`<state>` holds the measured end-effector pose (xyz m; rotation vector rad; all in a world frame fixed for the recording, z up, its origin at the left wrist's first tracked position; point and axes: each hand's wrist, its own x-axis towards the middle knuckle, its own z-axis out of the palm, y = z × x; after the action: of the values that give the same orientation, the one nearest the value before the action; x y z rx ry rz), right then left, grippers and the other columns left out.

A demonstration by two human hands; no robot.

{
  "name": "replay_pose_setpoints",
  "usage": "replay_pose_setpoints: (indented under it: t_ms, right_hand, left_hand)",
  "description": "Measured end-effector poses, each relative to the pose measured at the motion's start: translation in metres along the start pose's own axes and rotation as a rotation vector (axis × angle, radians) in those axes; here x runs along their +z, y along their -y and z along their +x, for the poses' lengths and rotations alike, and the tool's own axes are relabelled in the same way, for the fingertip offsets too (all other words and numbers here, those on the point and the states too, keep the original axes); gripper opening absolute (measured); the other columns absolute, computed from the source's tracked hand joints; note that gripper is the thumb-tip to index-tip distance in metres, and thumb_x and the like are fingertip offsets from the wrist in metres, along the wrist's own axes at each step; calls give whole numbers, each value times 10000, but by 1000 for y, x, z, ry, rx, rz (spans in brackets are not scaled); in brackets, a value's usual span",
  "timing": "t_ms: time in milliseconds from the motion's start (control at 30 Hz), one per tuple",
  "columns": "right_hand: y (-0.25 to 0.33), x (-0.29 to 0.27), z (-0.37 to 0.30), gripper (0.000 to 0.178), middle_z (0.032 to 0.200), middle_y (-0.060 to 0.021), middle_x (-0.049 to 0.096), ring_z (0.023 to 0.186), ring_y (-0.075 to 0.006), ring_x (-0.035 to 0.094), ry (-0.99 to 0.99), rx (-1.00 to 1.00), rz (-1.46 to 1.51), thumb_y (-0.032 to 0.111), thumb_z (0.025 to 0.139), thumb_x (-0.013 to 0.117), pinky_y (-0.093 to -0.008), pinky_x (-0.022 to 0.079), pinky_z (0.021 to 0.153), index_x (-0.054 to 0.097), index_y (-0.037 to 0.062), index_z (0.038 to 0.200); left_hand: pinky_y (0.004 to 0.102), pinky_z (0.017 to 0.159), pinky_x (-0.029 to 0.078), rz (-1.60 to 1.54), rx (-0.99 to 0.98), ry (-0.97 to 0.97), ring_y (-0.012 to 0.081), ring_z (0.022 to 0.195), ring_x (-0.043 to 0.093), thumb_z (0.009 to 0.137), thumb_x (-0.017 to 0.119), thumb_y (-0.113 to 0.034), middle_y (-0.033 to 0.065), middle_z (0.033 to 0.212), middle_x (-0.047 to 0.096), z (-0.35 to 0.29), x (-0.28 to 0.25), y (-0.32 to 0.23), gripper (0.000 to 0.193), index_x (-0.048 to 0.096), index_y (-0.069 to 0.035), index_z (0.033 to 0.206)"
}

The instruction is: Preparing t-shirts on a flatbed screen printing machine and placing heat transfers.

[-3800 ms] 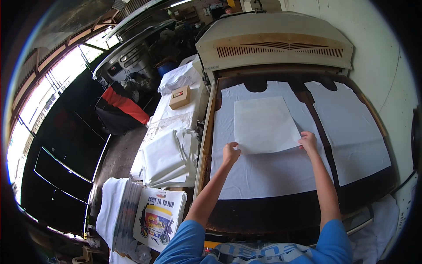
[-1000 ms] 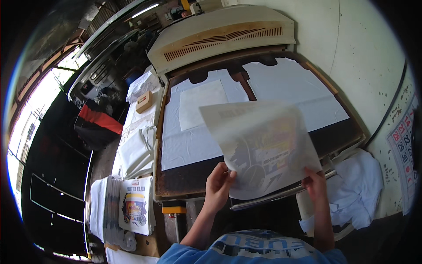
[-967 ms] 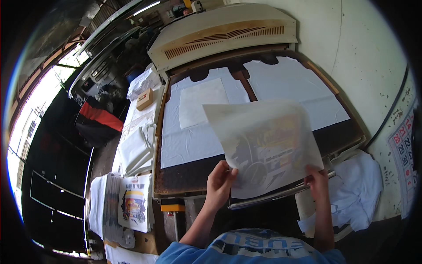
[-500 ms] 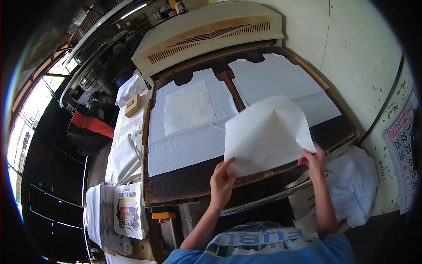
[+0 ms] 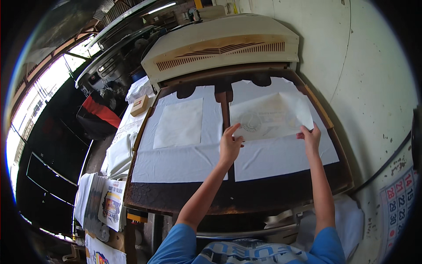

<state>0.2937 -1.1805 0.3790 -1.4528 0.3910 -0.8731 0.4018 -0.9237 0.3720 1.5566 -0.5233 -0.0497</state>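
Note:
My left hand (image 5: 231, 144) and my right hand (image 5: 311, 137) hold the near corners of a thin white sheet of transfer paper (image 5: 277, 121) between thumb and fingers. A faint design with a round emblem shows through it. The sheet is over the upper part of the right white shirt (image 5: 285, 156); its right side is raised and bent. To the left, another white shirt (image 5: 176, 169) lies flat, with a second paper sheet (image 5: 179, 123) flat on it. Both shirts are spread on the dark bed (image 5: 176, 196) of a heat press.
The press's cream vented hood (image 5: 224, 46) stands at the far side. Left of the bed are a small box (image 5: 139, 105), white cloths (image 5: 118, 154) and a stack of printed shirts (image 5: 112, 204). A pale wall (image 5: 369, 88) with a calendar (image 5: 399, 207) stands close on the right.
Both hands have carried the sheet away from me, from the bed's near edge onto the right shirt. The sheet is lower and flatter, and its print shows through. The head view has shifted.

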Motion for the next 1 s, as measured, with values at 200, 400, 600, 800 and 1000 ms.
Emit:
replay_pose_setpoints:
  t_ms: [200,400,600,800,1000]
  right_hand:
    - [-79,-60,50,264,749,-112,568,490,-172,570,19,197,-159,-21,746,490,-265,487,430,491,-75,1005]
    - [-114,-98,83,247,715,-122,575,499,-186,593,25,276,-249,-67,714,458,-272,497,429,532,-86,949]
    - [-69,-69,142,289,707,-119,593,573,-178,621,-40,-82,-156,-53,742,454,-261,514,510,543,-78,1016]
    - [-79,-60,155,249,709,-141,602,583,-195,628,-38,-23,-134,-21,769,420,-271,528,518,551,-105,964]
    - [-129,-72,152,202,645,-157,596,517,-223,622,-21,193,-191,-72,728,404,-263,519,450,578,-121,820]
  left_hand:
    - [266,502,497,245,-263,26,180,573,599,673,517,33,168,880,615,30,70,89,447,537,-6,1118]
    - [305,601,489,443,-311,112,212,637,621,639,510,5,180,841,621,48,105,99,472,547,-20,1108]
    - [277,655,478,547,172,-100,211,781,608,675,489,20,164,1083,548,111,122,21,483,488,8,1158]
    - [246,553,511,218,-296,-67,154,622,594,705,504,60,160,828,597,125,119,60,487,447,48,1189]
    - [246,535,509,65,-486,-41,176,611,597,680,513,61,168,879,589,124,117,113,509,429,88,1181]
